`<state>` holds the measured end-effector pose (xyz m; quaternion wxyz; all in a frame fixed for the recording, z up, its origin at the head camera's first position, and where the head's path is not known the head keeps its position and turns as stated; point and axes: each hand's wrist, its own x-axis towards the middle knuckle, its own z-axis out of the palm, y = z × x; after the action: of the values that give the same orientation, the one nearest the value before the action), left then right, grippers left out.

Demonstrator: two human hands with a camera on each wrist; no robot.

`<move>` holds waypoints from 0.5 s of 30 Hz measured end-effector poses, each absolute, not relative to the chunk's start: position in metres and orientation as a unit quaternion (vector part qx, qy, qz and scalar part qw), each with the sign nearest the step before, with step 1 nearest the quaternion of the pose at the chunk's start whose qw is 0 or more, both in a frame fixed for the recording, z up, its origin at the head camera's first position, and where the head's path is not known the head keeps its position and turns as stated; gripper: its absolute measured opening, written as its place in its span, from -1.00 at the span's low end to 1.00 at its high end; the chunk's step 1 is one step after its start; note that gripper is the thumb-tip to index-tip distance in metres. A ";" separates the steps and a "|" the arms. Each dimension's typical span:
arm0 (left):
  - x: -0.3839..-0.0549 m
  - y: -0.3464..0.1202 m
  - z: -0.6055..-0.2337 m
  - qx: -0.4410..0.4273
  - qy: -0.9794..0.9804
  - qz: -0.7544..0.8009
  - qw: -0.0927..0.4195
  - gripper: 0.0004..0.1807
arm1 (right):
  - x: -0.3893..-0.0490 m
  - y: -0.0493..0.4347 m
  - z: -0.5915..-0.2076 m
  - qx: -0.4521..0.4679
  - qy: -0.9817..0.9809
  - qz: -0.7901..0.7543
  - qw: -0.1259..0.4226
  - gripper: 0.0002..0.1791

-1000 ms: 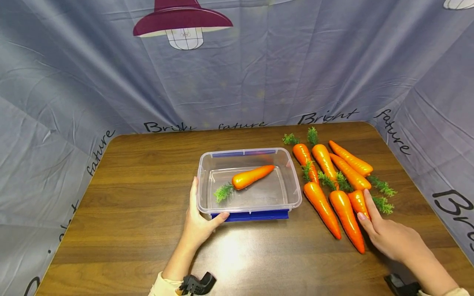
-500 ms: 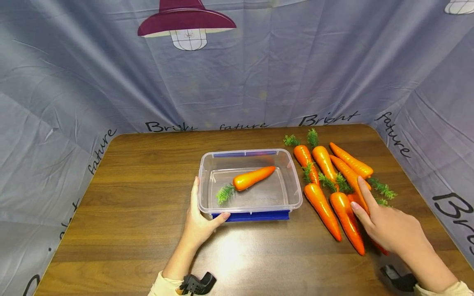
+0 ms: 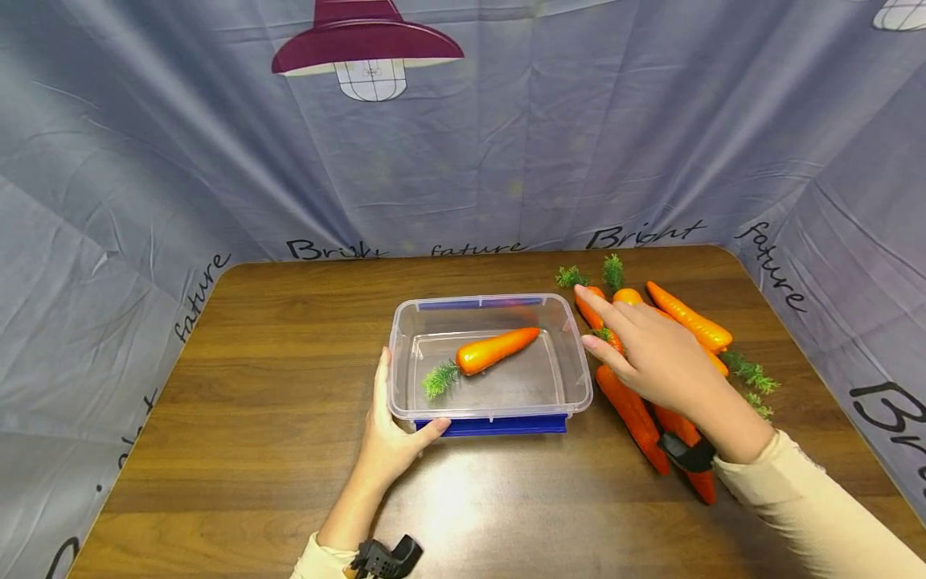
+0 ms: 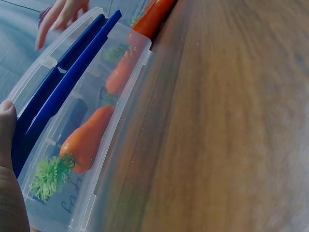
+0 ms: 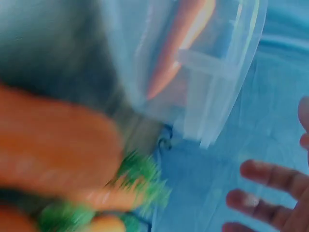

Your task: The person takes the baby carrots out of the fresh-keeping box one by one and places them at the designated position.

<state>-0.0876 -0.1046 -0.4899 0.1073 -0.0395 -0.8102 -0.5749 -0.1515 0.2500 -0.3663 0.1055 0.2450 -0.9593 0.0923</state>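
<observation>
My left hand point(image 3: 391, 441) grips the near left corner of a clear plastic food container point(image 3: 499, 394), thumb over its front rim by the blue side latch point(image 3: 506, 425). In the left wrist view, the thumb point(image 4: 7, 130) shows at the container's edge. One toy carrot point(image 3: 495, 351) with green leaves lies inside, its tip toward the back right. My right hand point(image 3: 651, 350) is held over the loose carrots just right of the container, fingers extended and holding nothing. The right wrist view shows spread fingers point(image 5: 273, 179) beside the container.
Several more toy carrots point(image 3: 690, 318) with green tops lie on the right of the wooden table point(image 3: 289, 362), partly hidden by the right hand and forearm. A grey-blue printed curtain point(image 3: 506, 161) hangs along the back and sides.
My right hand has left the carrots at the far right, moving left and up toward the container with nothing in it. The left hand and container have stayed in place.
</observation>
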 end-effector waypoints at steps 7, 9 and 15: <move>-0.087 -0.104 -0.491 -0.035 -0.810 -0.576 0.101 0.41 | -0.183 0.211 -0.370 0.334 -0.932 0.127 0.063 -0.29; -0.087 -0.104 -0.491 -0.035 -0.809 -0.578 0.102 0.40 | -0.188 0.202 -0.374 0.360 -0.922 0.137 0.046 -0.29; -0.088 -0.105 -0.492 -0.037 -0.807 -0.581 0.102 0.40 | -0.197 0.182 -0.389 0.403 -0.908 0.116 0.019 -0.24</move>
<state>-0.0879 -0.1051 -0.4922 0.1018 -0.0374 -0.8065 -0.5811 -0.1974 0.1820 -0.3890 0.0187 0.4026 -0.9077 0.1164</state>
